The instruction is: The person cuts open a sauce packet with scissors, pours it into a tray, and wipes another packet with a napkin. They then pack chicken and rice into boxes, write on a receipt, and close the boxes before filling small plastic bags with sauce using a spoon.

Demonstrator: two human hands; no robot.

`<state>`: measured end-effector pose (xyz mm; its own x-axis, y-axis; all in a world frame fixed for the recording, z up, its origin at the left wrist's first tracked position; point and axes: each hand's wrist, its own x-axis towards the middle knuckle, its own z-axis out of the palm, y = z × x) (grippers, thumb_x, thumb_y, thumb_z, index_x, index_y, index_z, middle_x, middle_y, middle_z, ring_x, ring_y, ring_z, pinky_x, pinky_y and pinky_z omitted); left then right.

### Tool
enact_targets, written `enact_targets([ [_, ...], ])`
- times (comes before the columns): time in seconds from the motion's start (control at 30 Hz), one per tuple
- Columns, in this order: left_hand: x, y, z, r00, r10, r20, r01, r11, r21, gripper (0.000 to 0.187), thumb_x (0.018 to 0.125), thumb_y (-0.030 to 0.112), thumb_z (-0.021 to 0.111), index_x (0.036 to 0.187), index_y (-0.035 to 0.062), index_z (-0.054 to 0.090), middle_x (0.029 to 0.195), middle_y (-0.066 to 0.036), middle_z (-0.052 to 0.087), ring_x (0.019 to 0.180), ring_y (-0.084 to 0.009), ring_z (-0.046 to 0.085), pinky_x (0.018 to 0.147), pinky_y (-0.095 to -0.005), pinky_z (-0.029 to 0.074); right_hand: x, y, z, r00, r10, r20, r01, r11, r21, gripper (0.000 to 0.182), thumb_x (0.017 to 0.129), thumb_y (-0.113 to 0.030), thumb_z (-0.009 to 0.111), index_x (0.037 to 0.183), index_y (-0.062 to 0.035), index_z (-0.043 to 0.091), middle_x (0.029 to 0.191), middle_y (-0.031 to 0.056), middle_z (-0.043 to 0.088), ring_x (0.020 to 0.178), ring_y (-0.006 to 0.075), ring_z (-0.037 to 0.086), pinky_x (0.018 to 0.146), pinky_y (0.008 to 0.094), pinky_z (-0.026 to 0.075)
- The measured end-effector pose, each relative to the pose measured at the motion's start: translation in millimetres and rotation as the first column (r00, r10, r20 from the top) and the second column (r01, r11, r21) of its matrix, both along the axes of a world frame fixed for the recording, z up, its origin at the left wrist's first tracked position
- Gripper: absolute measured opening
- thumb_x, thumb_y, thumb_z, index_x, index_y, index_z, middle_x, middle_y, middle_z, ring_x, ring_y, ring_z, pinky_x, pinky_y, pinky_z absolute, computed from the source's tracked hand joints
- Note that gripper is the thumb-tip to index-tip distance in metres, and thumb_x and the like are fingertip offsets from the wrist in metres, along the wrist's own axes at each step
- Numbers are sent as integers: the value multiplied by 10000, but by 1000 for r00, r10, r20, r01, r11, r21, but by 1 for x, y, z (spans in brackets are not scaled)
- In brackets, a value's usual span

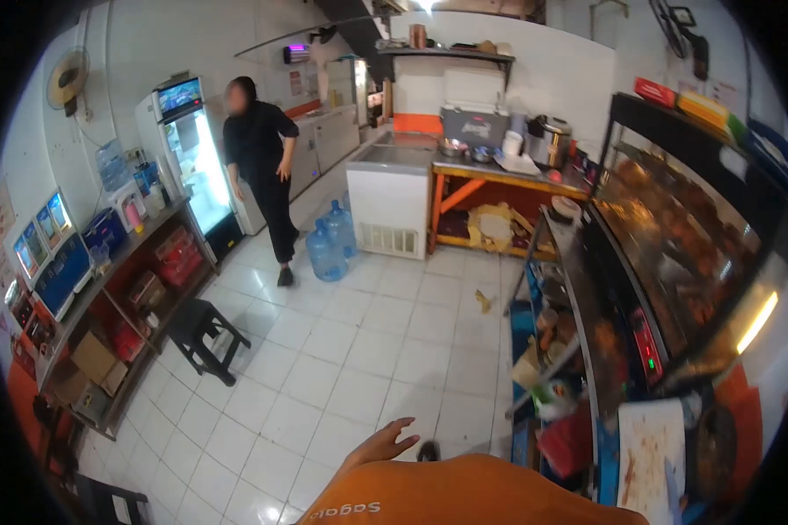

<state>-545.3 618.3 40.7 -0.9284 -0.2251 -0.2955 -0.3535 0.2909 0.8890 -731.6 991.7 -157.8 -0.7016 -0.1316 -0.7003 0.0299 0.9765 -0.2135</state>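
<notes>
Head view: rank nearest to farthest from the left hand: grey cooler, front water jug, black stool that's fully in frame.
From the left hand:
1. black stool: off to the left
2. front water jug: farther ahead, slightly left
3. grey cooler: at the back, ahead and slightly right

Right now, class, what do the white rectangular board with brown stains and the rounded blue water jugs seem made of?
White board: perhaps matte plastic, since it looks pale and grainless, though stains leave this open.
Blue water jugs: probably glossy plastic, as they look translucent with bright highlights.
</notes>
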Motion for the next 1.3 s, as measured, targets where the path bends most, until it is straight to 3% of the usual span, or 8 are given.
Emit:
enact_targets([
  [0.1, -59, -53, 27, 989, 146, -11, -146, 989, 12, 645, 905, 411, 573, 1403, 91, 318, 1383, -218, 397, 1246, -376, 433, 993, -435, 405, -101, -91, -31, 965, 232, -121, -236, 971, -27, 341, 896, -338, 523, 1085, -68, 610, 1006, 183, 626, 851, 320, 624, 734, 379, 513],
  [0.2, -113, -110, 51, 962, 255, -93, -250, 966, 61, 655, 912, 373, 575, 1420, 91, 271, 1392, -222, 381, 1252, -381, 424, 991, -427, 408, -223, -240, -44, 301, 529, -793, -777, 618, 118, 369, 902, -349, 514, 1128, -76, 613, 1028, 191, 623, 862, 332, 624, 740, 393, 520],
  [0.23, -126, -129, 56, 946, 306, -110, -300, 951, 71, 660, 914, 363, 573, 1426, 92, 255, 1397, -225, 373, 1258, -377, 419, 992, -420, 408, -237, -309, 36, 690, 283, -666, -602, 735, -311, 320, 908, -344, 499, 1036, -74, 612, 939, 205, 630, 859, 381, 607, 730, 464, 500],
  [0.33, -155, -183, 64, 844, 518, -135, -469, 837, 282, 741, 902, 381, 584, 1450, 118, 161, 1416, -231, 340, 1277, -371, 394, 996, -439, 406, -253, -475, 204, 748, 271, -606, -647, 501, -575, 302, 890, -317, 566, 799, -31, 536, 684, 193, 576, 666, 390, 576, 604, 448, 449],
  [0.6, -265, -354, 7, 283, 957, -66, -305, 155, 940, 842, 859, 463, 604, 1448, 203, 60, 1376, -180, 316, 1244, -376, 382, 965, -564, 399, -242, -692, 258, 264, 781, -567, -538, -368, -758, 200, 835, -159, 643, 998, -49, 604, 893, 114, 614, 838, 210, 595, 750, 307, 472],
  [0.8, -352, -534, 18, 265, 963, -48, -273, 122, 954, 556, 849, 380, 613, 1303, 205, 343, 1198, -78, 452, 1065, -249, 486, 938, -523, 407, -433, -778, 182, 839, 505, -202, -274, 73, -959, 226, 896, -105, 559, 1115, -54, 589, 1002, 30, 619, 925, 141, 580, 806, 286, 465],
  [1.03, -412, -735, 44, 242, 970, -17, -187, 64, 980, 385, 854, 397, 581, 1104, 151, 425, 1163, -90, 511, 1040, -240, 516, 933, -522, 404, -612, -769, 139, 827, 389, -406, -435, 900, -25, 423, 867, -297, 556, 1207, -46, 539, 1136, 191, 616, 1033, 322, 598, 873, 436, 468],
  [1.3, -370, -932, 50, -213, 969, 126, -163, -163, 973, 364, 859, 363, 581, 1101, 145, 419, 1189, -96, 521, 1012, -240, 530, 895, -521, 420, -625, -1075, 40, 747, 652, -126, -664, 738, -119, 477, 867, -334, 556, 1256, -62, 515, 1155, 174, 609, 1053, 315, 586, 908, 442, 449],
])
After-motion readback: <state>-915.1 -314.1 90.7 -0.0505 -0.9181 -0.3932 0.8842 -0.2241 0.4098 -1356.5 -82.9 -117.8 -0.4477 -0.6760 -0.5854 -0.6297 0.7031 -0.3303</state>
